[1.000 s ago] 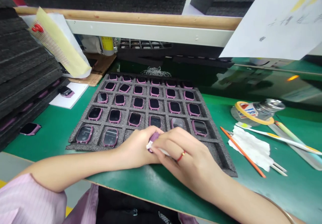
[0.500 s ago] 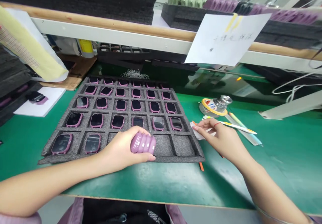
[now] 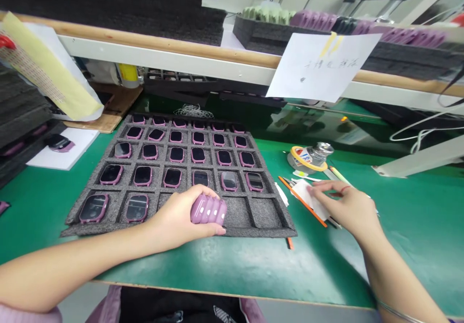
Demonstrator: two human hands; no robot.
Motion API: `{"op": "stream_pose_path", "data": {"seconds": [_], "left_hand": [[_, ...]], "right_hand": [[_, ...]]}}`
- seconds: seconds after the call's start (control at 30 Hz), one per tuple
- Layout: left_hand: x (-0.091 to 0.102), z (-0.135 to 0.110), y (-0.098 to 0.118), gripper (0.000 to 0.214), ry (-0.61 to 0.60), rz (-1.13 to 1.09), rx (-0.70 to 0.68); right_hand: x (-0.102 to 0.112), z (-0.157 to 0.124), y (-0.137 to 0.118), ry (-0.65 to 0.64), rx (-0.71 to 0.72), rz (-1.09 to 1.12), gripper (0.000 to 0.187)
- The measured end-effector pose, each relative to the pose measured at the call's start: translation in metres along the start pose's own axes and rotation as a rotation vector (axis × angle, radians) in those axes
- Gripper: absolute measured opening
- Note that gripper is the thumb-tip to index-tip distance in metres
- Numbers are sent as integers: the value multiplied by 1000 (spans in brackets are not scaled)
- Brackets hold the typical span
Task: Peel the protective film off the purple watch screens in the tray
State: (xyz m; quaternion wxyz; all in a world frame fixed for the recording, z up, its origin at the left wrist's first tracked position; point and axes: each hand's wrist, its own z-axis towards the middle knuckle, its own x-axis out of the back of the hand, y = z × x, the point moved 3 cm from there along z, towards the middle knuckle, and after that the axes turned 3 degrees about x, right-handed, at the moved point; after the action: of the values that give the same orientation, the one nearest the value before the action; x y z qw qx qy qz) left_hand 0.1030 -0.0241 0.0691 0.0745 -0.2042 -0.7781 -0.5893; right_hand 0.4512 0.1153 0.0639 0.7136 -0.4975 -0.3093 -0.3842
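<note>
**Left hand grips purple casings, right hand at white wipe**

The left hand (image 3: 181,214) wraps round a row of purple casings (image 3: 209,210) above the near side of the foam tray (image 3: 266,212). Right of the tray, the right hand (image 3: 344,207) has its fingertips close together at the white wipe (image 3: 303,188); whether they pinch it, I cannot tell. An orange stick (image 3: 303,202) lies beside the wipe, a glass jar (image 3: 316,154) farther off.

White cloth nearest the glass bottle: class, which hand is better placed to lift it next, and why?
Probably the right hand: its fingers are at the white cloth. The left hand is farther away, holding a stack of purple watch cases.
</note>
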Motion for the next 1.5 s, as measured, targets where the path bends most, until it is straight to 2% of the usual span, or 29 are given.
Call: {"op": "stream_pose_path", "data": {"seconds": [0.1,0.17,0.2,0.23,0.33,0.4,0.47,0.53,0.67,0.83,0.93,1.0,1.1,1.17,1.23,1.3,1.37,1.43,1.5], "left_hand": [[0,0,-1,50,12,-9,-18],[-1,0,-2,51,11,-12,-40],[-1,0,-3,52,13,-11,-52],[-1,-1,-3,53,16,-9,-59],[-1,-2,-6,55,32,0,-64],[-1,-2,-7,52,32,-12,-78],[-1,-2,-9,44,29,-50,-98],[-2,0,-11,38,41,-70,-100],[-3,3,-12,46,70,-25,-84],[-2,2,-10,38,46,-21,-100],[-2,-1,-9,50,63,7,-76],[-1,-4,-8,59,80,23,-66],[0,-10,-4,57,105,-3,-98],[2,-12,-2,55,128,-19,-138],[4,-14,0,55,165,-33,-177],[5,-15,2,56,208,-51,-219],[6,-15,3,60,255,-77,-249],[6,-16,3,67,289,-139,-256],[4,-16,2,72,303,-234,-242]], "right_hand": [[4,1,-26,157,19,109,18],[0,-3,-57,157,84,242,17],[-5,-7,-76,110,140,312,16],[-10,-14,-98,21,236,414,13],[-29,-44,-166,-218,655,404,5],[-38,-64,-199,-247,903,471,5],[-46,-74,-218,-237,1043,486,6],[-52,-73,-223,-210,1084,462,7],[-54,-62,-216,-147,1023,412,6],[-52,-76,-223,-194,1070,355,14],[-46,-70,-225,-104,1083,225,18],[-37,-54,-214,-34,1086,93,19],[-19,-20,-176,20,1064,-172,30],[-9,0,-145,25,969,-482,54],[-3,8,-127,10,902,-595,71],[-2,3,-129,-29,886,-432,70],[-11,-14,-150,-165,919,-117,55],[-26,-33,-179,-345,956,130,64],[-41,-48,-205,-392,996,311,74]]}}
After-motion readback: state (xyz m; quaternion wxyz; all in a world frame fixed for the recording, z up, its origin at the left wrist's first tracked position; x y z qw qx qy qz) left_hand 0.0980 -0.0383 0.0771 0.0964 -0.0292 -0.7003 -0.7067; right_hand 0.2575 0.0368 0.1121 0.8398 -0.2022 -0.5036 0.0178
